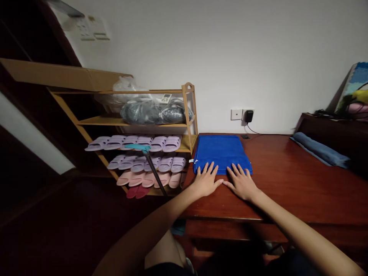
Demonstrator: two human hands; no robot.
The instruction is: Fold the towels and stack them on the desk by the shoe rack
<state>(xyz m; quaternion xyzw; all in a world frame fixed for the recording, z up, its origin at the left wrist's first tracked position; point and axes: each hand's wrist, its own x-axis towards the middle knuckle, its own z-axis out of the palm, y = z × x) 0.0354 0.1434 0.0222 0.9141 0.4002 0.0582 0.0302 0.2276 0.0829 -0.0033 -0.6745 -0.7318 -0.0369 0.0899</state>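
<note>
Rm: I log one white wall (215, 46), unmarked as far as seen; lighting dim, floor at L too dark to assess.

Worktop (287, 184): reddish-brown wood, slightly glossy, back edge against wall. Surface bare betw. the cloths, approx. level; no spill noted.

Wooden shoe rack (100, 120) stands just beside the worktop's L end, cardboard box (57, 74) across its top. Lower tiers carry lavender slides (172, 143) in two rows, w/ pink slides (148, 179) below. Clear-bagged bundle (155, 111) on upper shelf, contents n/k.

Blue folded cloth (224, 151): on worktop, L end, far edge near wall. Lies flat, approx. rect., layers stacked, no loose flap visible. I rate folding as largely done; poss. remaining: smoothing/squaring of near edge, partly hidden by fingers. Can't confirm more.

Blue-grey rolled cloth (319, 147) at far R of worktop, well apart, untouched.

L hand (206, 182): palm down, fingers spread, tips on near edge of blue cloth, gripping nothing. R hand (242, 184): same posture, same edge, nothing gripped. Thumb tips v. close; contact n/c.

Black plug adapter (248, 115) in wall outlet, cord running R. Small white tag (191, 161) protrudes at cloth's L side.
</note>
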